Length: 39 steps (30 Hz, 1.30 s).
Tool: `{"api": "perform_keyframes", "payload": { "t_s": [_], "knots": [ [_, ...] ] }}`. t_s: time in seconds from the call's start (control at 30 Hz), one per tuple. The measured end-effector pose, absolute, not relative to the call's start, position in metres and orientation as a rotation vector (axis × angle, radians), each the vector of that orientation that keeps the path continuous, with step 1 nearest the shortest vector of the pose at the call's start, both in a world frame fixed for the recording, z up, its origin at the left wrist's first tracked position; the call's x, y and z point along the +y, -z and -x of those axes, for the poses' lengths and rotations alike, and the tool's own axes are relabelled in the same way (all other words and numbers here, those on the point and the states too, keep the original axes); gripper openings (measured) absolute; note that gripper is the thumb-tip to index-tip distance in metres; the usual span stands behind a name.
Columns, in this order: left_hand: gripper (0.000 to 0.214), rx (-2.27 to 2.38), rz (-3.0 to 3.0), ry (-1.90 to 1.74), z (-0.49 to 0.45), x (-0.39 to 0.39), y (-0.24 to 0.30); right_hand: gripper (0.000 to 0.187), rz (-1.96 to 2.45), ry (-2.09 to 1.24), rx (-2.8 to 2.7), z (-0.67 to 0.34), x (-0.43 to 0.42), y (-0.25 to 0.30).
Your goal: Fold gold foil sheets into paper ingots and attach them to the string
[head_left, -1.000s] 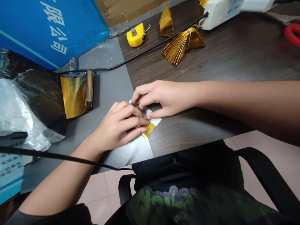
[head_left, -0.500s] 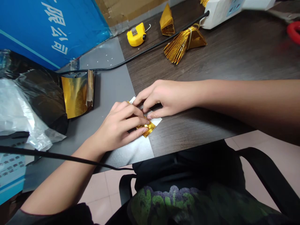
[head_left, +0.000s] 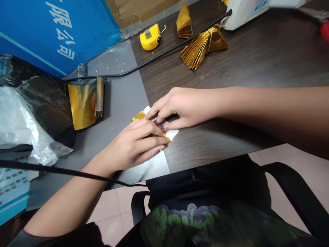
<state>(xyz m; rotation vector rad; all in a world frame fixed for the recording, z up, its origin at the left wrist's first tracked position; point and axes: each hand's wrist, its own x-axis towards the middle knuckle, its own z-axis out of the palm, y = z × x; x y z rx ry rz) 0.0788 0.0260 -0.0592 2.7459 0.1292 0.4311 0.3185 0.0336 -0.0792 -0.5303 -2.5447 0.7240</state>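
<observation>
A gold foil paper with a white-sided piece lies on the table near its front edge. My left hand rests flat over the foil, its fingers stretched across it and hiding most of it. From the right, my right hand presses its fingertips and thumb down on the white part, fingers bent and apart. The two hands meet at the fingertips. How the foil is folded beneath them is hidden.
Behind the hands are a banded bundle of folded gold paper, another folded stack, a yellow tape measure and a black cable. A gold sheet stack stands at left, near plastic bags and a blue box.
My left hand's fingers have slid slightly right and forward along the foil, covering its near end and baring its far end. My right hand stays in nearly the same place.
</observation>
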Motion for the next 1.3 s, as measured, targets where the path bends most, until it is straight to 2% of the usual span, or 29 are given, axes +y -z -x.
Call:
{"api": "perform_keyframes", "payload": {
  "t_s": [1.3],
  "knots": [
    [0.018,0.137,-2.712,-0.430,-0.0800,0.0272,0.0614,0.012,0.542,-0.738,-2.564,-0.3188,0.0333,0.0782]
  ]
}}
